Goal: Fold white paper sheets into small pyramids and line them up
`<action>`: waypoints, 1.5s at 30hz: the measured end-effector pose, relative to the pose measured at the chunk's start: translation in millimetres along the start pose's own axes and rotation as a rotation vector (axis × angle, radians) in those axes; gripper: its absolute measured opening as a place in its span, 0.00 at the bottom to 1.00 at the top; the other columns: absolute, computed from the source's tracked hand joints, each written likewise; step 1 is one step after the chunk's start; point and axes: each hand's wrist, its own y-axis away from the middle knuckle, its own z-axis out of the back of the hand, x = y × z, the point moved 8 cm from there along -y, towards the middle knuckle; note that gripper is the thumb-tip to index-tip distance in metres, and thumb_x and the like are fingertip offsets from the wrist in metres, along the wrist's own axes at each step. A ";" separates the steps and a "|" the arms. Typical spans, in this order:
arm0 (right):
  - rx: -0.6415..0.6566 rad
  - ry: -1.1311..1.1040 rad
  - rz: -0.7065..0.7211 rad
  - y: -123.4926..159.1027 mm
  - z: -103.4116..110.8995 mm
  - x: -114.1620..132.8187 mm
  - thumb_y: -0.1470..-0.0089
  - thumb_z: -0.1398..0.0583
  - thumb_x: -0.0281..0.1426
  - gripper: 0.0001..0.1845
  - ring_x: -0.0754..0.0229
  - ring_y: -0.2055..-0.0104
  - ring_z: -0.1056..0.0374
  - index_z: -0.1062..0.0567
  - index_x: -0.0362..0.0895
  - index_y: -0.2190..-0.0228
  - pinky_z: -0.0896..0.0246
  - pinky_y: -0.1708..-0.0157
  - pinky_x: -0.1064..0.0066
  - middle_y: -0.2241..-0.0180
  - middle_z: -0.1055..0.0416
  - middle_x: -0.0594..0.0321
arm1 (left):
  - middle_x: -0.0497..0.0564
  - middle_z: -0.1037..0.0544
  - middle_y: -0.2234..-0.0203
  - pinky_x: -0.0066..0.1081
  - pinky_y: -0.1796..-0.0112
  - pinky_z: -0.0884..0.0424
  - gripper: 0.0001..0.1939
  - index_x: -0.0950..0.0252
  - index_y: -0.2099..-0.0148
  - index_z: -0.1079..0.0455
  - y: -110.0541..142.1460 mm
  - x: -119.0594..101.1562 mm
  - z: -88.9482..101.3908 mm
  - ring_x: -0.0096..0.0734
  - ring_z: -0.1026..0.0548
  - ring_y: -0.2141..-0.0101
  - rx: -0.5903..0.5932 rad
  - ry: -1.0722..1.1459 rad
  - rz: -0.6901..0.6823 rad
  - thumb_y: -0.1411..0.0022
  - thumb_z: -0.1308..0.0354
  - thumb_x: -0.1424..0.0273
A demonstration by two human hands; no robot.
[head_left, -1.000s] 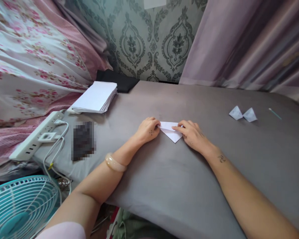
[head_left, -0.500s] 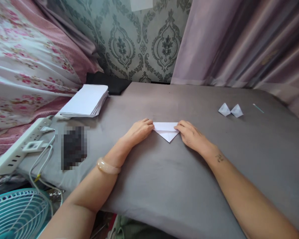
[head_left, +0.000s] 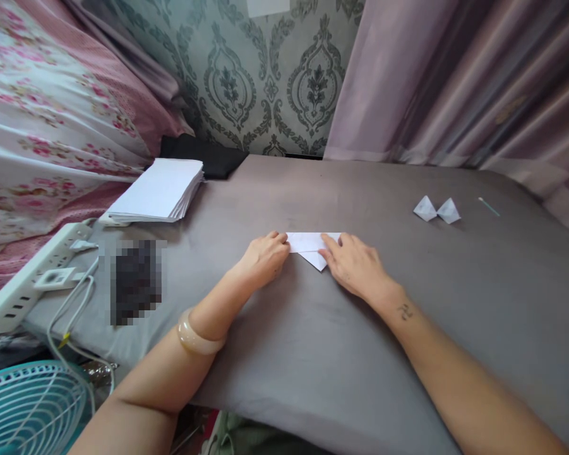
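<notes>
A white folded paper (head_left: 307,242) lies on the grey covered surface in front of me, with a straight flap across its top and a point toward me. My left hand (head_left: 268,258) pinches its left end, fingers curled together. My right hand (head_left: 353,262) grips the right part, index finger laid over the flap and thumb at the flap's lower edge. It covers the paper's right corner and part of the point.
A stack of white paper (head_left: 156,189) lies back left near a black flat item (head_left: 203,157). A power strip (head_left: 33,278) with cables and a teal fan (head_left: 33,404) are at left. Two joined folded paper shapes (head_left: 436,210) and a cotton swab (head_left: 489,206) lie right.
My right hand has slid left over the paper, its fingers now on the flap. The flap has come down lower over the point, while my left hand keeps hold of the left end.
</notes>
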 end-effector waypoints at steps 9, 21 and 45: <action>0.038 0.034 -0.101 1.8 -11.4 28.3 0.42 0.51 0.52 0.33 0.45 0.62 0.38 0.31 0.48 0.43 0.44 0.68 0.60 0.63 0.33 0.41 | 0.61 0.26 0.67 0.36 0.64 0.33 0.23 0.68 0.64 0.27 -29.9 -2.0 -2.0 0.43 0.30 0.59 -0.143 0.024 0.246 0.30 0.60 0.62; 0.151 0.004 -0.183 9.0 -0.7 0.0 0.35 0.55 0.40 0.27 0.49 0.52 0.37 0.27 0.34 0.51 0.41 0.59 0.63 0.55 0.33 0.45 | 0.59 0.31 0.54 0.40 0.54 0.38 0.17 0.65 0.50 0.34 -36.5 23.3 -27.3 0.45 0.35 0.54 -0.263 0.340 0.309 0.36 0.47 0.60; 0.074 -0.801 -0.309 -10.3 -37.2 -90.3 0.56 0.36 0.29 0.29 0.62 0.67 0.35 0.29 0.44 0.49 0.36 0.59 0.64 0.56 0.28 0.56 | 0.44 0.32 0.76 0.26 0.70 0.43 0.11 0.65 0.69 0.33 -42.3 30.9 -21.8 0.25 0.36 0.73 -0.241 1.014 0.173 0.45 0.40 0.63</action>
